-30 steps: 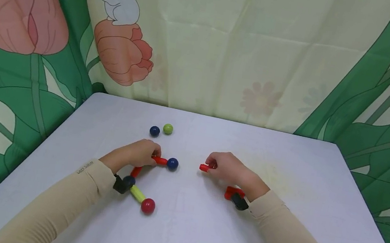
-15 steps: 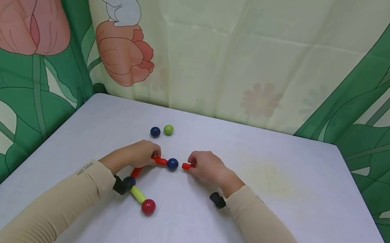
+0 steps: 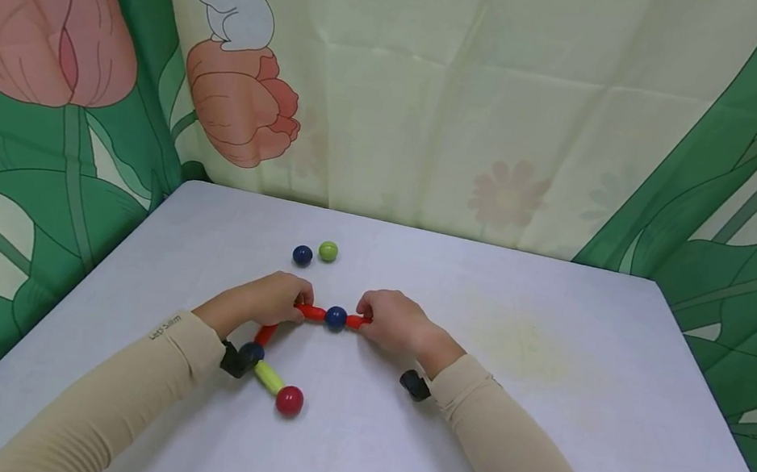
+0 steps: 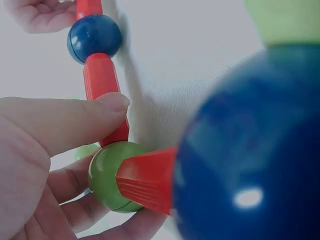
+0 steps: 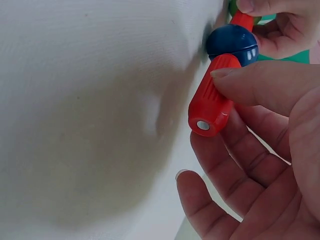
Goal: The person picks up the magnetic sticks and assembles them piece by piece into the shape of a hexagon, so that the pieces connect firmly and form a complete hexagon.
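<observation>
Right hand [image 3: 395,322] is pinching a red rod [image 3: 354,321], seemingly joining it to the blue ball [image 3: 335,318] below frame centre
Left hand [image 3: 275,298] is pinching the opposite rod [image 3: 314,313]; next, releasing probably calls for care

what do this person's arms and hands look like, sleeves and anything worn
The left sleeve and right sleeve are long and plain beige; small dark lettering runs near the left cuff. A small black device sits at each wrist, left device and right device. The left hand and right hand wear no gloves.
</observation>
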`<move>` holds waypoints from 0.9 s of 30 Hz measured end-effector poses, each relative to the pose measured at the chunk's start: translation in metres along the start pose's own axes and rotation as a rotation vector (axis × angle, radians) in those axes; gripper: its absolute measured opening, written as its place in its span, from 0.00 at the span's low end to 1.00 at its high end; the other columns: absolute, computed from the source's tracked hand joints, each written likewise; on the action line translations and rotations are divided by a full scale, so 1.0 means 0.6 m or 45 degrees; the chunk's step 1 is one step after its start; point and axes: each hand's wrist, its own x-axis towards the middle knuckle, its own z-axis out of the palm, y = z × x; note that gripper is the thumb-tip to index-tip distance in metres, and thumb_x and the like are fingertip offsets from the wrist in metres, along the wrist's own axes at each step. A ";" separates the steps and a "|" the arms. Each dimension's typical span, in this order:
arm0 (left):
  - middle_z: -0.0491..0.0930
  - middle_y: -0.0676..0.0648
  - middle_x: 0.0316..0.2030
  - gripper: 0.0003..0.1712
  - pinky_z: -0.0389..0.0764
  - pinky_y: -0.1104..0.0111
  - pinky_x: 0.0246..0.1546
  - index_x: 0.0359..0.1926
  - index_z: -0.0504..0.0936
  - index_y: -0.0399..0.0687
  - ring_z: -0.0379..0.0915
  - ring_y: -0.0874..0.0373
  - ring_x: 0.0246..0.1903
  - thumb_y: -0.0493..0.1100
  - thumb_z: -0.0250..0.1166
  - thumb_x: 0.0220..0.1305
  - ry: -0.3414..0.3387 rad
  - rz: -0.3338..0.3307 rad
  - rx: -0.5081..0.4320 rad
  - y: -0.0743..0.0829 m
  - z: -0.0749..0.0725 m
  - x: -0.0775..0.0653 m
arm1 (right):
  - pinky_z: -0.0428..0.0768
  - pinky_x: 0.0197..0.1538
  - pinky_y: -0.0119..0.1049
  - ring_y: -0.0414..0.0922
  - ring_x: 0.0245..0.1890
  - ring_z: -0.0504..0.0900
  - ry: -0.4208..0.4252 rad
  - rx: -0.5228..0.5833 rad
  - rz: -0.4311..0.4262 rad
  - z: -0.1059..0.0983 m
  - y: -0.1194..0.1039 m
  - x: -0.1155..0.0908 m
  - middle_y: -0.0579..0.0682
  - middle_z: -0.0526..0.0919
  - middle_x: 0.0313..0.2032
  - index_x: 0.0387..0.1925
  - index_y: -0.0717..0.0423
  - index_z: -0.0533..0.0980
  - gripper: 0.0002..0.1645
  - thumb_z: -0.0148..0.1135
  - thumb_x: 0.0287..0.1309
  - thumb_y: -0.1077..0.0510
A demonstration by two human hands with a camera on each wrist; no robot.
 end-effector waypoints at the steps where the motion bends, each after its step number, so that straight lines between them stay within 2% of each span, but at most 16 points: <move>1: 0.78 0.46 0.38 0.16 0.80 0.66 0.37 0.51 0.81 0.45 0.73 0.53 0.36 0.37 0.71 0.63 -0.003 0.000 0.002 0.000 0.000 0.000 | 0.77 0.47 0.38 0.45 0.37 0.76 0.000 0.001 -0.002 0.000 0.000 0.000 0.45 0.79 0.34 0.46 0.54 0.80 0.11 0.67 0.63 0.56; 8: 0.79 0.45 0.42 0.20 0.82 0.65 0.41 0.55 0.79 0.44 0.74 0.52 0.38 0.32 0.70 0.62 -0.016 -0.035 -0.022 -0.003 0.000 0.000 | 0.77 0.50 0.39 0.45 0.41 0.76 -0.022 0.005 0.013 -0.001 0.008 -0.002 0.47 0.79 0.39 0.52 0.55 0.78 0.16 0.67 0.63 0.57; 12: 0.79 0.45 0.42 0.22 0.81 0.66 0.40 0.56 0.79 0.43 0.73 0.53 0.37 0.35 0.71 0.61 -0.008 -0.047 -0.015 -0.003 -0.002 -0.003 | 0.77 0.51 0.40 0.45 0.42 0.76 -0.037 -0.010 0.021 -0.003 0.014 -0.004 0.47 0.80 0.40 0.53 0.54 0.78 0.18 0.67 0.62 0.57; 16: 0.78 0.45 0.42 0.22 0.81 0.66 0.39 0.56 0.79 0.43 0.73 0.53 0.37 0.39 0.72 0.61 0.009 -0.019 0.039 0.000 -0.007 -0.007 | 0.77 0.52 0.41 0.45 0.42 0.76 -0.037 0.000 0.031 -0.006 0.019 -0.007 0.47 0.79 0.40 0.53 0.54 0.77 0.19 0.67 0.62 0.57; 20: 0.79 0.44 0.47 0.21 0.81 0.64 0.43 0.56 0.80 0.43 0.73 0.52 0.41 0.40 0.71 0.63 0.025 0.003 0.069 0.009 -0.011 -0.007 | 0.77 0.52 0.42 0.46 0.43 0.76 -0.041 0.027 0.042 -0.013 0.026 -0.009 0.47 0.79 0.43 0.53 0.53 0.77 0.19 0.67 0.61 0.57; 27: 0.80 0.46 0.50 0.22 0.80 0.61 0.49 0.58 0.81 0.46 0.75 0.53 0.44 0.41 0.71 0.63 0.039 0.061 0.016 0.029 -0.006 0.005 | 0.78 0.52 0.42 0.47 0.45 0.78 -0.015 0.046 0.016 -0.034 0.048 -0.013 0.50 0.80 0.45 0.54 0.56 0.77 0.20 0.66 0.63 0.54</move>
